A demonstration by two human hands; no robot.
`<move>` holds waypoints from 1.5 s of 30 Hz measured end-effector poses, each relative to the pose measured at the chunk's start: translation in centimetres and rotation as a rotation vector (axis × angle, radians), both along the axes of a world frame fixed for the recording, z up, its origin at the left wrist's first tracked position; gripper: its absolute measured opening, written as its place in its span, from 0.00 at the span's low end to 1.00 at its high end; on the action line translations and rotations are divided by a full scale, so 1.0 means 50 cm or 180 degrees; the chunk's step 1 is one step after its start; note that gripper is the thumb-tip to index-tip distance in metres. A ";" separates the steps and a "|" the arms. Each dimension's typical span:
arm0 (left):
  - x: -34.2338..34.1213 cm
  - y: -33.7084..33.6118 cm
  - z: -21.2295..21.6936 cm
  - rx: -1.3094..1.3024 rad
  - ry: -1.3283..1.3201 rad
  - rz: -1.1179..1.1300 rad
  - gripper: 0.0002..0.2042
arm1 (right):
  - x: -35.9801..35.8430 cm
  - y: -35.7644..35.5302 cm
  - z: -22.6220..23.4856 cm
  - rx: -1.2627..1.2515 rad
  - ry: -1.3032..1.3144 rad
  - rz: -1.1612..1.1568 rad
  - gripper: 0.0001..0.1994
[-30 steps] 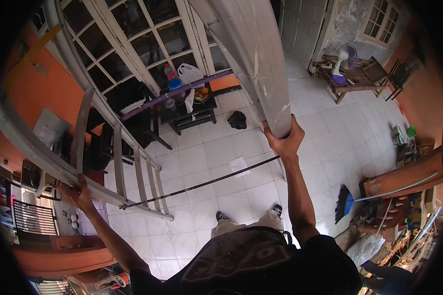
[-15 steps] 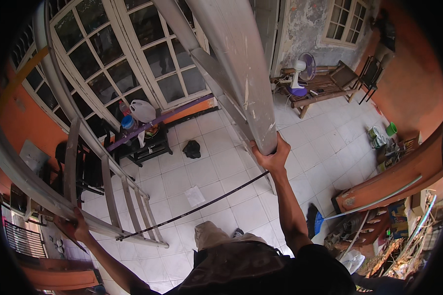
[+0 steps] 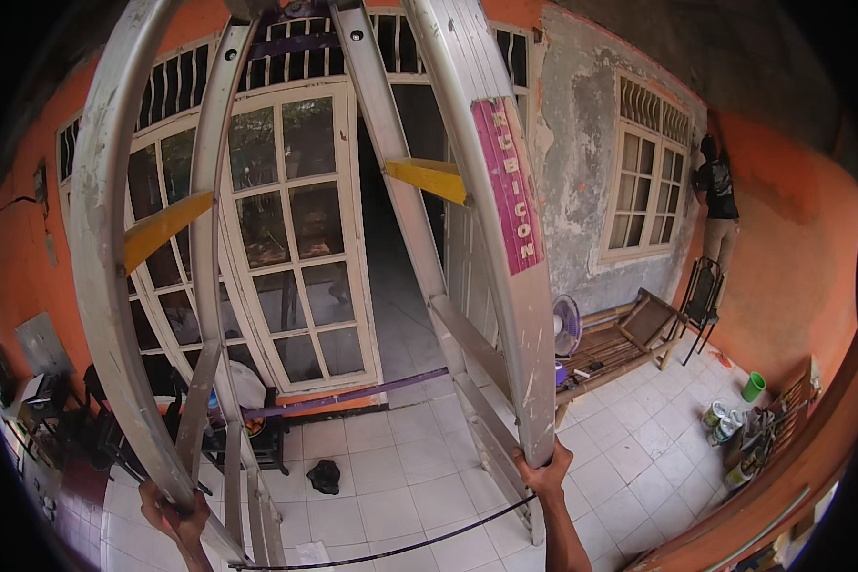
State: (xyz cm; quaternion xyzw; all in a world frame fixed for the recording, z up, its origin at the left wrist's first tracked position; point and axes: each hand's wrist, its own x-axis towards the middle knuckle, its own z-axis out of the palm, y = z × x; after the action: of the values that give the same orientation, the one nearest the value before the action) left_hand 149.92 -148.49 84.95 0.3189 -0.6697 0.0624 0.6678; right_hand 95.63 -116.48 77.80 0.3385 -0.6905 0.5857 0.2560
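A tall grey metal stepladder (image 3: 505, 286) stands open in front of me, its two side rails spreading left and right. My right hand (image 3: 543, 472) grips the lower end of the right rail. My left hand (image 3: 176, 515) grips the left rail (image 3: 114, 315) near the bottom. Yellow braces (image 3: 429, 179) cross near the top, and a purple strap (image 3: 353, 393) plus a dark cord (image 3: 391, 548) link the two halves.
White glazed double doors (image 3: 286, 257) stand ahead in an orange wall. A wooden bench (image 3: 620, 345) with a small fan (image 3: 565, 326) stands at right. Another person (image 3: 717, 205) works at the far right wall. Paint cans (image 3: 725, 419) and a green cup (image 3: 753, 386) sit on the white tiles.
The view has swung up from the floor to the doors and wall. Both hands keep their hold on the ladder rails, which now rise upright in front of me.
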 end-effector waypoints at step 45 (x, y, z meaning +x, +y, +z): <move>-0.776 0.055 0.089 0.0262 0.0375 -0.1444 0.15 | -0.827 0.184 -0.119 0.0771 0.0027 -0.1240 0.27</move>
State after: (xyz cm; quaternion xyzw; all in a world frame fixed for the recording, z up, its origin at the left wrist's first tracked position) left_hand 111.11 -145.76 89.41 0.1903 -0.6861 -0.1353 0.6891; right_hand 54.30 -107.28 71.83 0.2295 -0.8071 0.4366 0.3246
